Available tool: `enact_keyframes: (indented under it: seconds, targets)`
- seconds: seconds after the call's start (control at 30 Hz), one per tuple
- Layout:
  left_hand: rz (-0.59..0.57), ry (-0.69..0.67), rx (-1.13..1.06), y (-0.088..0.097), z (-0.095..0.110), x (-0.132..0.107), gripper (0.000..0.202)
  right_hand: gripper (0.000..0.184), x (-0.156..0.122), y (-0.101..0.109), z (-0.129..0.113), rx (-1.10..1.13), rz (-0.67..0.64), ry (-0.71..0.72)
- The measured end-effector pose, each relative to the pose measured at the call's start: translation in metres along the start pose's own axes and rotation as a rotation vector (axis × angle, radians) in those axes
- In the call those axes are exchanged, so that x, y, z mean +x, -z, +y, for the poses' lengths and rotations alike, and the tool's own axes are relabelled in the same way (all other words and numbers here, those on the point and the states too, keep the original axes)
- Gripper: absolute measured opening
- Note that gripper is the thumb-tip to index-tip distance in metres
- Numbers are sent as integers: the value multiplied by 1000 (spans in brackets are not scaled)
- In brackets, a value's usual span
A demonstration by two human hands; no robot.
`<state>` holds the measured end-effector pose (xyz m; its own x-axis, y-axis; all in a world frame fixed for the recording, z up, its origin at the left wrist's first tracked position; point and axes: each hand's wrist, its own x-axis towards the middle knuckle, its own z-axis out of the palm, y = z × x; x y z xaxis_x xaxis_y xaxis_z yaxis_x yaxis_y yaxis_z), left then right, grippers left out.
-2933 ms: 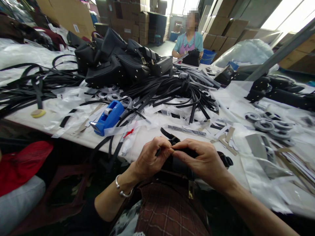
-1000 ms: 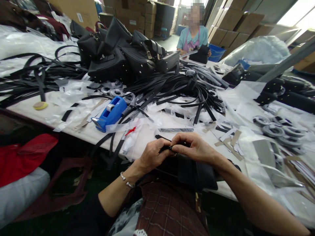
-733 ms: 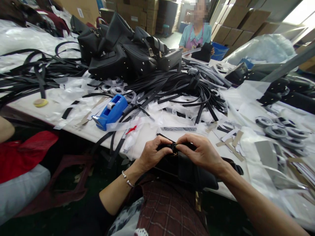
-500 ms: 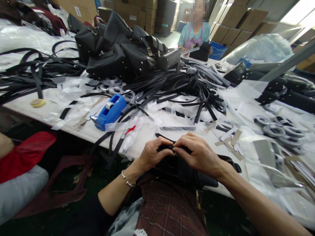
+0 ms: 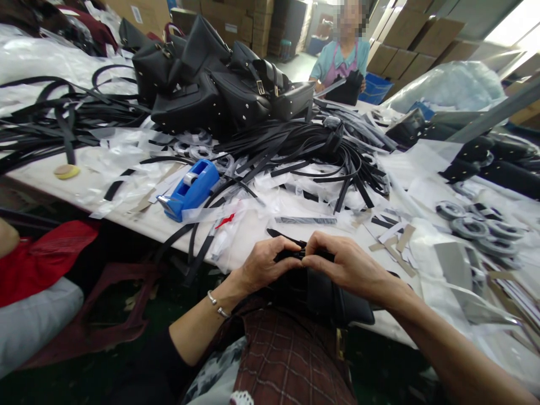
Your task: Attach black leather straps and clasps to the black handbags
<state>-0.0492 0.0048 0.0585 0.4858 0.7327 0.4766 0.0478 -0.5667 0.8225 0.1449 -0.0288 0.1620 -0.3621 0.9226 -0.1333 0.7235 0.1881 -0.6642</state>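
Note:
My left hand (image 5: 270, 259) and my right hand (image 5: 337, 260) meet over the table's front edge, thumbs and index fingers almost touching. Between them they pinch a black strap (image 5: 286, 255), partly hidden by the fingers. Below my right hand lies a black leather bag (image 5: 352, 306), its front hanging over the edge by my lap. Another dark strip (image 5: 278, 233) sticks out just beyond my fingertips. The inside of the bag and the exact spot being gripped are too dark to make out.
A blue tape dispenser (image 5: 189, 188) stands to the left. Beyond lie bundled black straps (image 5: 295, 146) and heaped black bags (image 5: 211, 95). Rolled straps (image 5: 470, 225) and paper scraps are at right. Across the table a person (image 5: 343, 62) holds a black piece. A red-clad neighbour sits at left.
My right hand's fingers have shifted slightly and bunch closer against my left fingertips. Both hands keep their pinch. The view has moved a little.

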Motion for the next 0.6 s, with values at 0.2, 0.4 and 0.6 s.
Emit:
enact_keyframes:
  seconds: [0.2,0.4,0.6]
  targets:
    - [-1,-31,-10,-2,1,1,24,9,1,-24,7,-51,110,52]
    - [21,13,34,-4,2,1,22,7,4,-26,3,-46,169,1]
    - [34,35,9,-3,4,-2,25,32,-8,10,7,-183,-28,-118]
